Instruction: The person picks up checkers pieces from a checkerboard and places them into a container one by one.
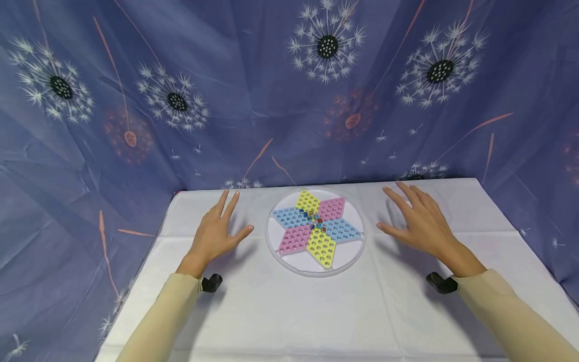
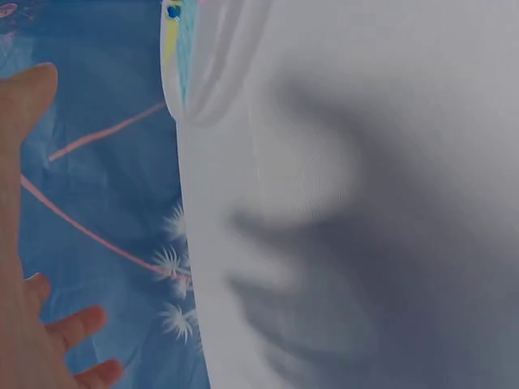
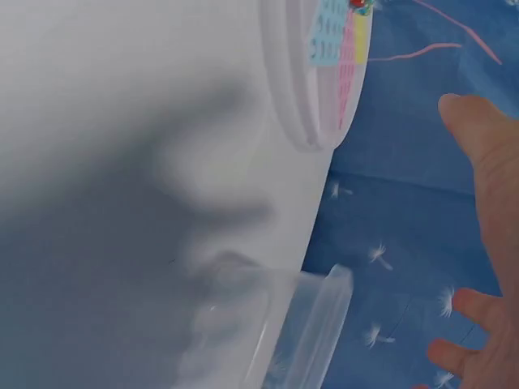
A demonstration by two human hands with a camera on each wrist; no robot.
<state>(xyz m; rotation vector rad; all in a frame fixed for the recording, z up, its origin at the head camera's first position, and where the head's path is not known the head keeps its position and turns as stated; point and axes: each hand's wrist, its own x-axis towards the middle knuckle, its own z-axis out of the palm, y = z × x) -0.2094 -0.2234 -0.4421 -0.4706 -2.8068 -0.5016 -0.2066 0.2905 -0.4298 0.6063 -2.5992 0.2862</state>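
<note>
A round white Chinese checkers board [image 1: 289, 259] lies on the table, its six-pointed star in yellow, pink and blue. Several marbles [image 1: 319, 226] in blue, red and teal cluster across the star's middle. To the left of the board, my left hand [image 1: 213, 234] hovers over the cloth with fingers spread and holds nothing. On the other side my right hand [image 1: 420, 223] is likewise raised, fingers apart, holding nothing. Beneath and behind it stands a clear plastic container [image 3: 312, 324], partly hidden by the hand in the head view.
A white cloth [image 1: 289, 317] covers the table. Behind and along the sides hangs a blue curtain [image 1: 253, 90] printed with dandelions, close to the table's back edge. Each sleeve has a black wrist camera mount [image 1: 211, 283] at its cuff.
</note>
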